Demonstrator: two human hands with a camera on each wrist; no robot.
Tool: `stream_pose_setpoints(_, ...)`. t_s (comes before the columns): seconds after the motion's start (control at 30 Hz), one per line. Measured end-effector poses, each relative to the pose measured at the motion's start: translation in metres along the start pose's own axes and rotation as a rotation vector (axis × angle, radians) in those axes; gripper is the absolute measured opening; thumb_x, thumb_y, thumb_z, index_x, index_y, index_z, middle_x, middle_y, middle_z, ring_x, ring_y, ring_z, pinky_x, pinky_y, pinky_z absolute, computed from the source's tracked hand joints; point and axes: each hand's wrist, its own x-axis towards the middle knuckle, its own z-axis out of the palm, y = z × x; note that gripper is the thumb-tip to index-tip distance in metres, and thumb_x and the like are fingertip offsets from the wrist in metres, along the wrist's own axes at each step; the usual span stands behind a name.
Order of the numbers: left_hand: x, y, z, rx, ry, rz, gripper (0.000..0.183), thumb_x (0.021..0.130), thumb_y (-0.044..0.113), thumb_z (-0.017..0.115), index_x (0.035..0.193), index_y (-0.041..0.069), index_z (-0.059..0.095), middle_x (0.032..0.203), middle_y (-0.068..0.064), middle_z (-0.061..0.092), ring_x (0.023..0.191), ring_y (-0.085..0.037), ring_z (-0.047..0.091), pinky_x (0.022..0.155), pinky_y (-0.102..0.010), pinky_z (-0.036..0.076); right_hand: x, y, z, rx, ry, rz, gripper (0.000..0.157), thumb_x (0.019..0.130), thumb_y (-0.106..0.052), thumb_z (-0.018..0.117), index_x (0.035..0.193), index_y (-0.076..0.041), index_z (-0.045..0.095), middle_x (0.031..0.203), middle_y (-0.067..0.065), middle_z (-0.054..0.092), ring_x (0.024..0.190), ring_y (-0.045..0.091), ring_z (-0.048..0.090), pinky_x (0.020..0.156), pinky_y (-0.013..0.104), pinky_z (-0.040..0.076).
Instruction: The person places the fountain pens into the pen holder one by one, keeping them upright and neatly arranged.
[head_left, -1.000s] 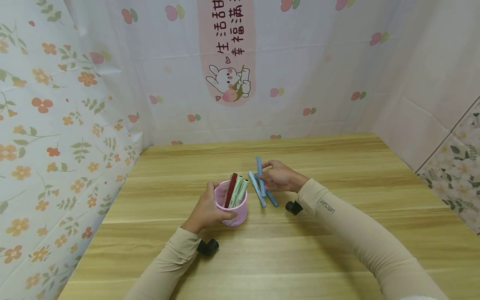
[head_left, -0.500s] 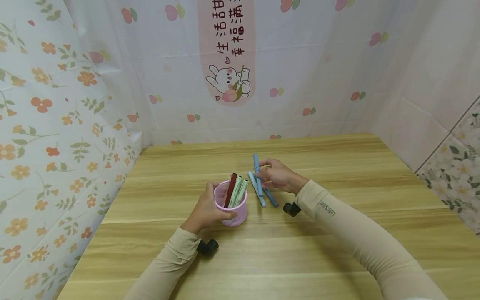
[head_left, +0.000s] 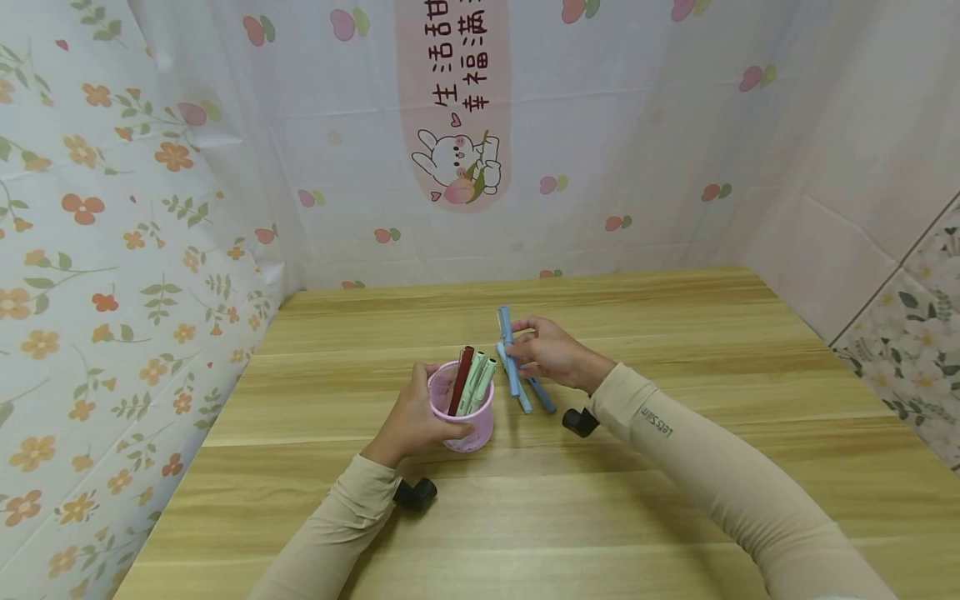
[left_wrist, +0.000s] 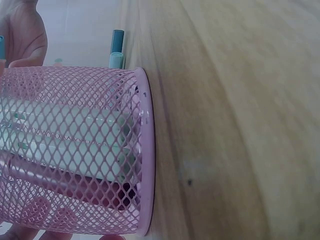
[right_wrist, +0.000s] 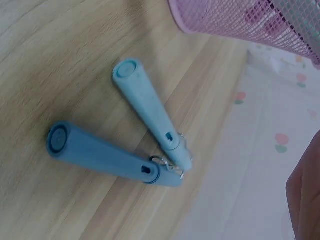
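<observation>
My left hand [head_left: 420,421] grips the side of a pink mesh pen cup [head_left: 470,435], which stands upright on the table. Inside it lean a dark red pen [head_left: 461,383] and two pale green pens [head_left: 482,387]. My right hand [head_left: 557,354] pinches a blue pen [head_left: 505,323] by its middle, right of the cup and above the table. Below that hand, a light blue pen [right_wrist: 145,105] and a darker blue pen [right_wrist: 100,155] lie on the wood, their clip ends meeting. The held pen is out of sight in the right wrist view.
The wood-grain table [head_left: 637,517] reaches back to a white printed cloth [head_left: 637,125]. A flowered cloth [head_left: 112,250] hangs at the left. Black wrist cameras [head_left: 416,495] sit under both sleeves, close to the tabletop.
The right hand has lifted the blue pen off the other two and shifted slightly left with it, toward the cup. The left hand and cup have stayed put.
</observation>
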Motion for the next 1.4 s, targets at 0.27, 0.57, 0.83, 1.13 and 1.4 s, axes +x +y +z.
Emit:
stream_pose_setpoints(0.27,0.000,-0.002,0.000,-0.006,0.001,0.008,0.090,0.054,0.013,0.092,0.124,-0.003,0.038,0.114,-0.020,0.058,0.098,-0.031,0.060,0.086,-0.044,0.050,-0.001,-0.001,0.004,0.039,0.002,-0.034,0.045,0.097,0.001,0.051,0.136,0.000,0.031,0.101,0.010,0.051,0.072,0.012,0.057,0.061,0.023,0.051)
stream_pose_setpoints(0.57,0.000,-0.002,0.001,-0.001,0.000,0.009,0.089,0.054,0.013,0.092,0.124,-0.002,0.038,0.113,-0.019,0.059,0.098,-0.029,0.060,0.086,-0.043,0.050,-0.007,-0.009,0.010,0.070,0.031,-0.078,0.043,0.097,0.002,0.050,0.136,0.000,0.030,0.098,0.010,0.053,0.070,0.012,0.060,0.058,0.021,0.051)
stream_pose_setpoints(0.83,0.000,-0.003,0.001,0.001,0.005,0.007,0.091,0.054,0.015,0.093,0.125,-0.003,0.038,0.114,-0.020,0.059,0.098,-0.030,0.060,0.086,-0.043,0.049,-0.009,-0.012,0.017,0.047,0.095,-0.138,0.046,0.096,0.002,0.054,0.136,0.000,0.032,0.092,0.007,0.050,0.073,0.014,0.059,0.063,0.025,0.054)
stream_pose_setpoints(1.13,0.001,-0.002,0.000,-0.014,-0.002,0.003,0.091,0.055,0.014,0.092,0.126,-0.001,0.038,0.114,-0.019,0.059,0.100,-0.031,0.059,0.087,-0.043,0.049,-0.010,-0.012,0.025,-0.080,0.168,-0.288,0.048,0.094,0.000,0.058,0.134,-0.001,0.032,0.100,0.014,0.050,0.078,0.019,0.063,0.075,0.043,0.056)
stream_pose_setpoints(1.4,0.000,-0.003,0.000,-0.015,-0.006,-0.005,0.091,0.055,0.014,0.093,0.126,-0.001,0.038,0.115,-0.019,0.058,0.099,-0.031,0.059,0.087,-0.043,0.049,-0.016,-0.011,0.033,-0.141,0.192,-0.384,0.050,0.093,0.000,0.060,0.134,0.001,0.031,0.105,0.017,0.051,0.081,0.021,0.062,0.074,0.042,0.056)
